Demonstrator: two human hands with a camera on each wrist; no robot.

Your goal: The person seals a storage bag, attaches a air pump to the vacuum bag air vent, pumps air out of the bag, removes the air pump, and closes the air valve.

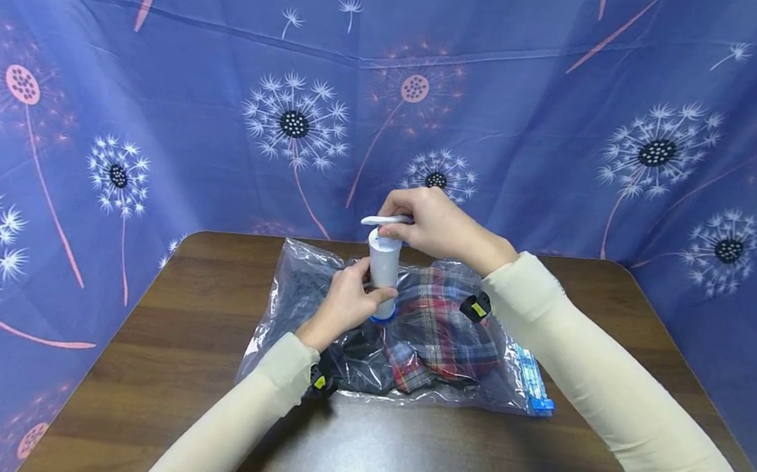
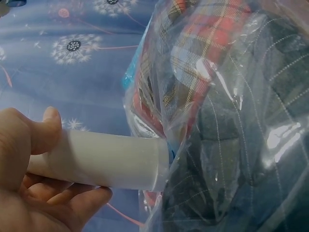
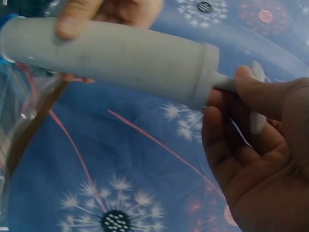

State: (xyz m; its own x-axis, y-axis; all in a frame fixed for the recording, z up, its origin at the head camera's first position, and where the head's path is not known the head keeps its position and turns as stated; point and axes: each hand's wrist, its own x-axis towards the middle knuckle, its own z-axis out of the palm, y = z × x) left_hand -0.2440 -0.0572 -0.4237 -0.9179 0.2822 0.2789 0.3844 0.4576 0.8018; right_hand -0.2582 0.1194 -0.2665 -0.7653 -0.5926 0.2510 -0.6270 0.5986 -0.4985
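A white hand pump point(image 1: 385, 262) stands nearly upright on a clear plastic storage bag point(image 1: 530, 382), its blue-rimmed base against the film. My left hand point(image 1: 347, 299) grips the barrel, thumb on one side and fingers on the other. With my right hand point(image 1: 431, 222) I hold the pump's T-shaped handle point(image 1: 371, 220) just above the barrel's top. In the right wrist view a short length of rod point(image 3: 223, 82) shows between barrel and handle. Inside the bag lie a red and blue plaid cloth point(image 1: 445, 329) and a dark stitched garment point(image 2: 227, 150), with the film wrinkled over them.
The bag lies across the back half of a brown wooden table point(image 1: 160, 367). A blue zip slider point(image 1: 541, 405) sits at its right front corner. Blue dandelion-print fabric point(image 1: 517, 127) hangs behind and on both sides of the table.
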